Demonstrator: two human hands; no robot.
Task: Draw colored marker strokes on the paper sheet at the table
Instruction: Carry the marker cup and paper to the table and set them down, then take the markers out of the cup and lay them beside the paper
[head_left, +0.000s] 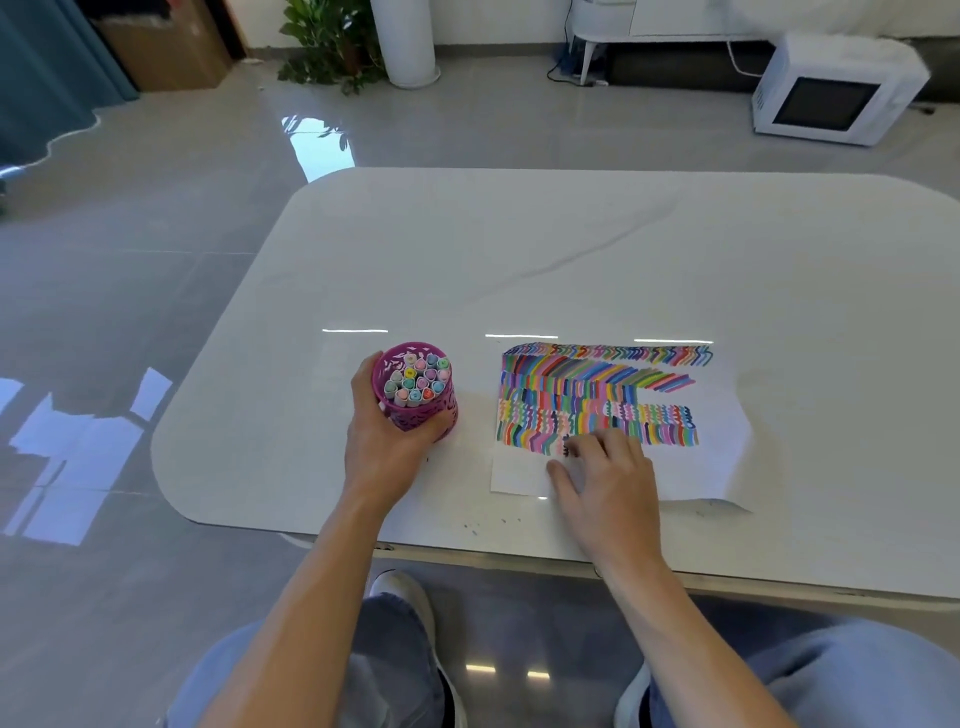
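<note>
A white paper sheet (719, 457) lies on the table's near right part, its upper area filled with rows of colored marker strokes. My right hand (608, 486) rests flat on the sheet's lower left, fingers spread, with no marker visible in it. To the left stands a purple mesh pen cup (439, 410) packed with several capped markers (418, 382). My left hand (382, 436) is wrapped around the cup's near side, gripping it upright on the table.
The white table (571, 260) has rounded corners and small ink specks near its front edge. Beyond it on the glossy floor sit a white microwave (831, 91), a potted plant (327, 41) and a cardboard box (166, 44). My knees and shoes show below the table edge.
</note>
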